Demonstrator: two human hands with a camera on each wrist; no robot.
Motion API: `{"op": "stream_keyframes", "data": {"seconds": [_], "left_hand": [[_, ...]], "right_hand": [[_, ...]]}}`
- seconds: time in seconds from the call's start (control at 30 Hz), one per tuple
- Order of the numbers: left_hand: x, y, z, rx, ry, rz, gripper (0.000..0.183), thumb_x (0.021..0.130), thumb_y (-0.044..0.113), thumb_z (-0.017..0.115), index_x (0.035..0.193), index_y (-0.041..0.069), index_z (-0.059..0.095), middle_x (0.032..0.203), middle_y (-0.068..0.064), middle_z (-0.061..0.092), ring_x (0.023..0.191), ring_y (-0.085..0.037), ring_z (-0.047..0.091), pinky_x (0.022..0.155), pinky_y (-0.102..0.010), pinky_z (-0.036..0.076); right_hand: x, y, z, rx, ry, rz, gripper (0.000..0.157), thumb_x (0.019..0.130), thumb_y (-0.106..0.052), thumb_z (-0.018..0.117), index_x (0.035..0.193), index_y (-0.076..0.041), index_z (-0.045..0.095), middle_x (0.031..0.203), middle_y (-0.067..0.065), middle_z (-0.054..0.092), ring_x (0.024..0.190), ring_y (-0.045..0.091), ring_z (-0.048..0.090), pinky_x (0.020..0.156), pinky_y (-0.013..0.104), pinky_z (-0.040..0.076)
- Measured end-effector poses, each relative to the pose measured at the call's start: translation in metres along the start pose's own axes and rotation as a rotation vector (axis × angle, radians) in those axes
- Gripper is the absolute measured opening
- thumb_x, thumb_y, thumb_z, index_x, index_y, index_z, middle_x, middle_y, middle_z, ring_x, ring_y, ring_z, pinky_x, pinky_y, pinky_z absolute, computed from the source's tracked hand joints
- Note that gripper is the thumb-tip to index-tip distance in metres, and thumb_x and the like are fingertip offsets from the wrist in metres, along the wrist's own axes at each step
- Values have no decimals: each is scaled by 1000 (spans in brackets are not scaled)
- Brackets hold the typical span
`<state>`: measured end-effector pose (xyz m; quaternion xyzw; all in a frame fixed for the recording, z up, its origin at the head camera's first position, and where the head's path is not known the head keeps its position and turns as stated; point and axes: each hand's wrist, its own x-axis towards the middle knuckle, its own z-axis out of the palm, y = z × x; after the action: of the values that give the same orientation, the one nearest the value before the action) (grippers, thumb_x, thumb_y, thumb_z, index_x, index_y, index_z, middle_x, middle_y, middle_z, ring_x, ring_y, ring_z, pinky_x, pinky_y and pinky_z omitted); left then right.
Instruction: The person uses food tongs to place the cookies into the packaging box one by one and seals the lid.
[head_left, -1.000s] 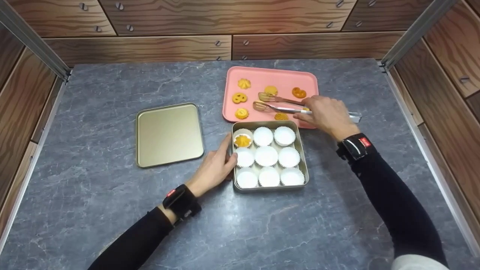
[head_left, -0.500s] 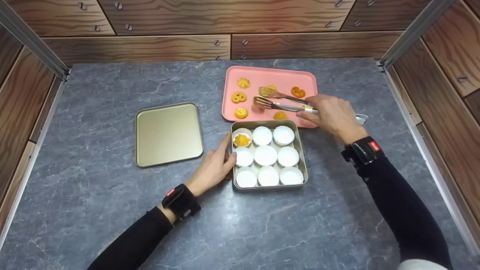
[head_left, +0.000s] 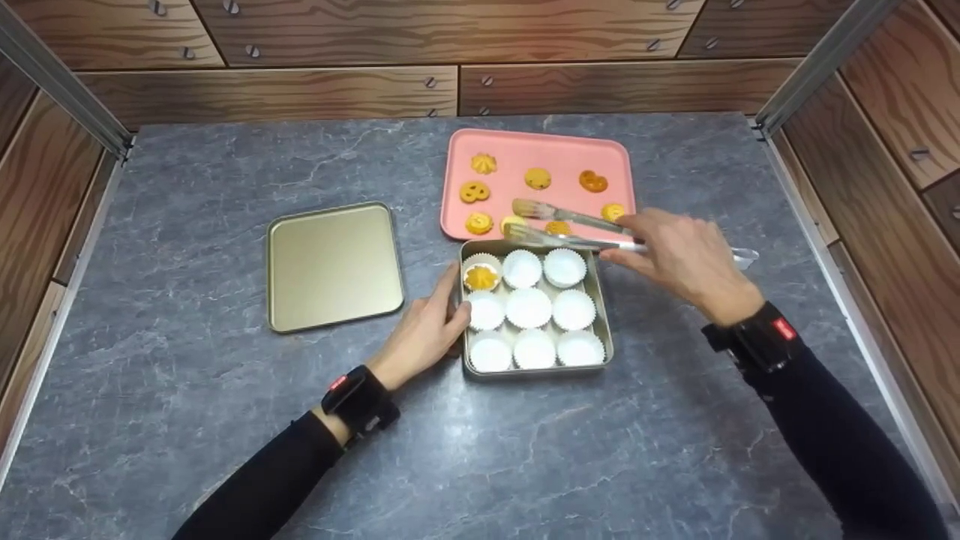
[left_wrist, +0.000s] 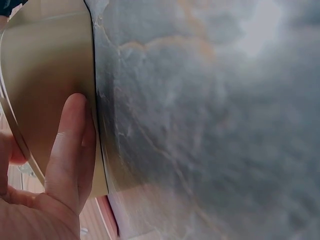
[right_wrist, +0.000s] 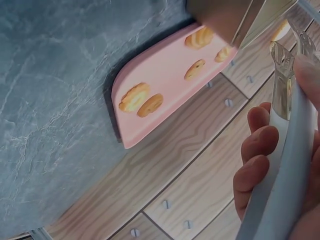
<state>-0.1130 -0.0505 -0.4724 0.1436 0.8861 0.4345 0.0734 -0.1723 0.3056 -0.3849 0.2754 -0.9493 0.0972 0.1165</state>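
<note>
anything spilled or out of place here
Nothing stands out. The white fluted paper cups sit in three rows inside the square gold metal tin, and no spill shows. The flat gold metal lid merely lies slightly angled.

The tongs (head_left: pixel 591 221) are now held nearer the tin (head_left: pixel 541 372) by the right hand (head_left: pixel 688 261); the round cookie (head_left: pixel 537 178) is uncovered.

The tray (head_left: pixel 559 154) is pink, its cookies (head_left: pixel 537 178) yellow to amber. The tin (head_left: pixel 538 371) and lid (head_left: pixel 334 266) are dull gold; the paper cups (head_left: pixel 528 308), mostly white. The tongs (right_wrist: pixel 287 170) have pale grey handles. The tabletop (head_left: pixel 600 450) is blue-grey, marble-veined; wall panels (head_left: pixel 300 94), brown with dark wood grain.
</note>
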Motion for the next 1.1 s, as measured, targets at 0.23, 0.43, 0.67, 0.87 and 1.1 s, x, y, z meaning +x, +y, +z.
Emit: {"op": "stream_keyframes", "data": {"seconds": [0.23, 0.43, 0.67, 0.87, 1.1], "left_hand": [[0, 0, -1, -27, -12, -9, 70, 106, 24, 56, 164, 2, 22, 69, 4, 61, 49, -9, 48, 43, -27, 47], [1, -1, -1, -28, -14, -13, 71, 106, 24, 56, 164, 1, 21, 70, 4, 61, 49, -9, 49, 43, -27, 48], [1, 0, 0, -13, -2, -8, 71, 105, 24, 56, 163, 0, 23, 67, 4, 60, 50, -8, 48, 44, -27, 46], [0, 2, 0, -14, -4, -16, 71, 105, 24, 56, 163, 0, 23, 67, 5, 59, 50, -9, 48, 45, -27, 46], [1, 2, 1, -18, -3, -15, 70, 105, 24, 56, 163, 0, 24, 70, 5, 62, 53, -10, 52, 48, -28, 50]], "right_hand": [[-16, -8, -8, -10, 8, -57, 43, 87, -41, 83, 111, -7, 74, 85, 7, 69, 57, 16, 56, 41, 31, 46], [-24, -9, -10, -85, 29, -121, 48, 86, -48, 80, 109, -7, 73, 85, 6, 69, 53, 18, 56, 36, 31, 42], [-25, -11, -6, -131, 34, -147, 48, 83, -47, 82, 107, -7, 72, 80, 6, 66, 52, 23, 59, 36, 36, 43], [-22, -14, -1, -152, 37, -152, 46, 82, -44, 86, 105, -7, 72, 77, 5, 63, 51, 23, 57, 35, 37, 42], [-20, -16, 1, -155, 21, -145, 50, 78, -44, 90, 103, -5, 71, 79, 7, 65, 52, 24, 57, 35, 36, 43]]}}
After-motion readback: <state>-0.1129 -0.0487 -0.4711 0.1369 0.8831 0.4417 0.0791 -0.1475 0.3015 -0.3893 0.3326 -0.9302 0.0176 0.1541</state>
